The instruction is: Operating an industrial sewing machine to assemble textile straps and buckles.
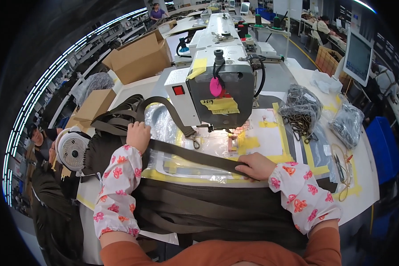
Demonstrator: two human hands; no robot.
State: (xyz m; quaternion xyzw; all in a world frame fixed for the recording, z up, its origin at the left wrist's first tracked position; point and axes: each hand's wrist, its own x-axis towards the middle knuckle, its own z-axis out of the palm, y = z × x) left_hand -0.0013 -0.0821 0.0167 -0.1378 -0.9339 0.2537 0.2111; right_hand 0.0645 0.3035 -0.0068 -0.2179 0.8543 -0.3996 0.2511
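Your right hand [258,166]: clamped on the dark olive strap [195,157], thumb on top, fingers curled beneath; a little strap shows past your fingertips. Your left hand [138,136]: knuckles up, fingers curled over the same strap; thumb side is hidden, but it reads as closed on it. Strap runs between your two grips, sloping down from left to right, flat side mostly facing you, near straight. It sits on your side of the sewing machine head [219,88], passing over the clear plastic sheet [170,165] and yellow tape on the worktable [363,177].

Beyond the held span, a strap end with a metal hook [196,142] hangs below the machine's left side, its webbing arching back to the strap pile [119,115] just beside your left hand. Can't tell if it's the same piece you're holding.

More dark webbing [217,208] lies in long layers below both grips, nearest your body. Bagged hooks [300,111] are beyond your right hand, well apart. White fan [72,151] is left of your left forearm.
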